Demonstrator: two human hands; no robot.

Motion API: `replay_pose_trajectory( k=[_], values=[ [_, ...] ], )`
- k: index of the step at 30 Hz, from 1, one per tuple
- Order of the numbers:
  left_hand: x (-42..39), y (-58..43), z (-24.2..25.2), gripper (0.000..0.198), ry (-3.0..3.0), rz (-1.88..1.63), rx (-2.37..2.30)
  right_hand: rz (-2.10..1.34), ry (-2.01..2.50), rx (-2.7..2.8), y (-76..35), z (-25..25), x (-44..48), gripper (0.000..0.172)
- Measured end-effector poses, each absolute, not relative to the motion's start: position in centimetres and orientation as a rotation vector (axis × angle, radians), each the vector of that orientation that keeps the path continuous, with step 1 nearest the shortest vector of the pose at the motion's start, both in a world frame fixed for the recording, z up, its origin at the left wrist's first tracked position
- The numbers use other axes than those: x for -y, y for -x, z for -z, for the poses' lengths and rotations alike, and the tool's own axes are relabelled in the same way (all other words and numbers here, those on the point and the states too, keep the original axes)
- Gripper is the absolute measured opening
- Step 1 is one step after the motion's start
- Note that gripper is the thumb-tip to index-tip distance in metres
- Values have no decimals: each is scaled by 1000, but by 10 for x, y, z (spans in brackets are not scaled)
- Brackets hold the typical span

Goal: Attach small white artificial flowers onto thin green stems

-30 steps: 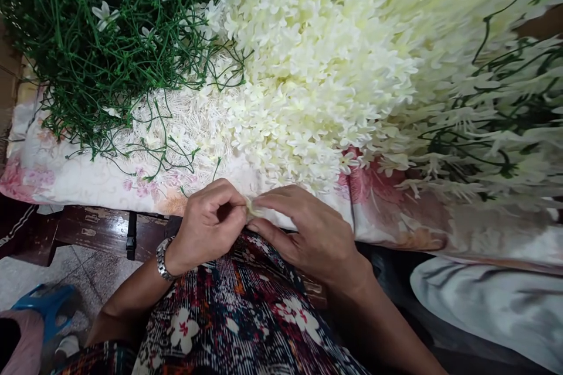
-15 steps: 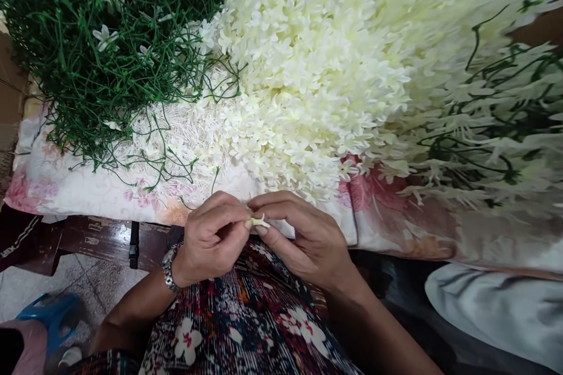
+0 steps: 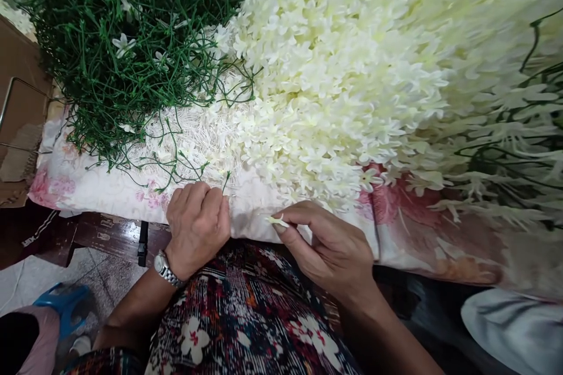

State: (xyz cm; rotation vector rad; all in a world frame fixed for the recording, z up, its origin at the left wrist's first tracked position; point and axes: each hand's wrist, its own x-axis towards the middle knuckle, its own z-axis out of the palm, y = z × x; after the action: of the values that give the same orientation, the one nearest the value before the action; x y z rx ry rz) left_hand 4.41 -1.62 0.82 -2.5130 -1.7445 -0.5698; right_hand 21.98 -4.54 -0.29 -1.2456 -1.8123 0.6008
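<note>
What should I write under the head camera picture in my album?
Right hand pinching a pale flower, left hand curled near green stems, white blooms heaped beyond.

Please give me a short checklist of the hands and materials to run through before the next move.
1. Small pale flower pinched in the right hand: ok.
2. Something held in the left hand: cannot tell, curled fingers hide it.
3. Hands apart: ok, a gap shows between them.
4. Green stems separate from the white strands: not ok, some lie across them.
5. White flowers heaped ahead of the right hand: ok.
</note>
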Motion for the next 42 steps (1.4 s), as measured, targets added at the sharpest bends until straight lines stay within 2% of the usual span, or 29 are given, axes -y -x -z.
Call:
replay_pose_trajectory(
  k=[3,7,16,21,30,42],
  values=[
    [11,-51,-3,18,2431,387,1741,-578,1189,1848,-219,7,44,18],
    [9,-55,2,18,2386,397,1752,-587,1167,1869,-219,10,45,19],
    [26,-44,-6,8,2573,1008,1654,-629,1204,1796,-221,5,45,16],
    [40,-39,-18,18,2804,1112,1562,-705,1148,1742,-219,-9,42,15],
    [42,-38,-24,17,2912,1393,1649,-740,1016,1853,-217,-23,38,17],
    [40,-41,-16,12,2981,1208,1601,-614,1078,1973,-219,-25,43,16]
  ],
)
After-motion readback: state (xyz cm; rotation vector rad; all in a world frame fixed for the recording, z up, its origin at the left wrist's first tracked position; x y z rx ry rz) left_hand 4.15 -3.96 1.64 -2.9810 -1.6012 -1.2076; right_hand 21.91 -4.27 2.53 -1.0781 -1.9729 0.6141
